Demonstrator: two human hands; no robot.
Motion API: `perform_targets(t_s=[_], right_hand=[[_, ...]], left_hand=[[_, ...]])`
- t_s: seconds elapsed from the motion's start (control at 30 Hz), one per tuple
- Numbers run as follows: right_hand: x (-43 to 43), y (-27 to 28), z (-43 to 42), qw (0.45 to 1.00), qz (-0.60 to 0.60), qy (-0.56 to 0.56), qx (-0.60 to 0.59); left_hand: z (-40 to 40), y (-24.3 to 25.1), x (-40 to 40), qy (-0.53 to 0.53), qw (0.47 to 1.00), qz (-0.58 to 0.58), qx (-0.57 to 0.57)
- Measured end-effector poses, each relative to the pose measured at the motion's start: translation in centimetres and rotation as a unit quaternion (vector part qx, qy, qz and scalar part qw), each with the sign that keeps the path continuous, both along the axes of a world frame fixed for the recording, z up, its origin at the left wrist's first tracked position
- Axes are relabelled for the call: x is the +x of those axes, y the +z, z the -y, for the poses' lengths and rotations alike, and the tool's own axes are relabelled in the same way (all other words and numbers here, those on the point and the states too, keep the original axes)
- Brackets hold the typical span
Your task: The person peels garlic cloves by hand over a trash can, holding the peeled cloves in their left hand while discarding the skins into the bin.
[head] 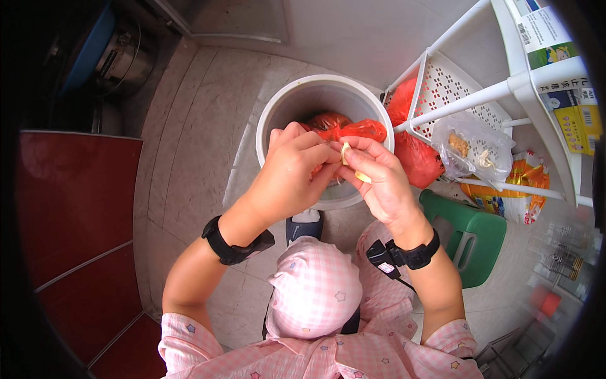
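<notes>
My right hand [378, 177] holds a pale garlic clove [345, 154] between thumb and fingers. A second, yellowish clove [363, 177] rests against its lower fingers. At the first clove's left side, the fingertips of my left hand [296, 166] pinch; whatever skin is between them is hidden. Both hands are over a white plastic bucket [326, 205] standing on the floor before me. Inside the bucket lies a knotted red plastic bag [362, 130], partly covered by my hands.
A white rack [447, 78] on the right bears a clear bag [473, 147] with ginger and garlic-like pieces. Red bags [416, 158] sit under it, near an orange-and-white packet [528, 184]. A green stool [478, 241] is by my right forearm. Dark red cabinets [78, 184] line the left.
</notes>
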State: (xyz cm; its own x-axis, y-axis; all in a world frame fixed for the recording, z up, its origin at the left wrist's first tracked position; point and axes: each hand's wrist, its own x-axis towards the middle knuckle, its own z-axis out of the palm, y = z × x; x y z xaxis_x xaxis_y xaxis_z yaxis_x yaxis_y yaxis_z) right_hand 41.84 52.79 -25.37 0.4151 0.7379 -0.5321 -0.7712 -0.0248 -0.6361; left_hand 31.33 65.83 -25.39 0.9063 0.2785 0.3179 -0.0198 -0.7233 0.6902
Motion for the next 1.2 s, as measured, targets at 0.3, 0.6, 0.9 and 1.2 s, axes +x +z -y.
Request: perform_targets(t_s=[0.3,0.6,0.9,1.2], right_hand=[[-0.1,-0.7,0.2,1.0,0.023,0.011,-0.006],[0.6,-0.1,0.8,0.999,-0.051,0.004,-0.002],[1.5,-2.3,1.8,0.984,-0.14,0.011,0.113],[0.7,-0.5,1.0,0.994,-0.105,-0.024,0.037]], left_hand=[[0.4,0.3,0.7,-0.001,0.998,0.008,0.054],[-1.4,-0.8,0.6,0.112,0.989,0.003,-0.093],[-1.2,0.0,0.2,0.008,0.999,-0.041,0.02],[-0.6,-1.1,0.0,0.066,0.995,-0.064,0.033]])
